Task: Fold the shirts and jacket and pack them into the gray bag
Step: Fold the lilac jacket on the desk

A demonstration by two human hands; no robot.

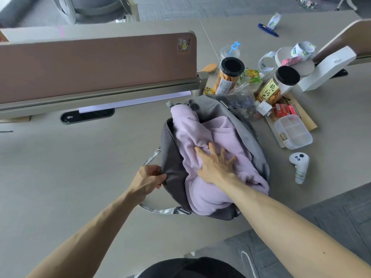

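Gray webbing strap (160, 210) curves round the near end of the gray bag (172, 157), which lies open on the pale tabletop (80, 167). The left hand (149, 180) grips the bag's left edge, fingers curled round the fabric. The right hand (215, 165) lies flat on a lilac fleece garment (208, 197), fingers straight and spread, pressing it down into the bag's opening. The garment fills that opening and bulges over the rim at the near right and at the far end; whether it is a shirt or the jacket cannot be told.

To the right of the bag, apart from it, lies a white controller (299, 163), and a little farther a clear compartment box (294, 131). Just past the bag's far end stand two clear snack jars (228, 75) with black lids, among small packets. Beyond them sit a tape roll (267, 62) and, well back, a blue pen (268, 30). A brown divider panel (90, 65) crosses the far left.
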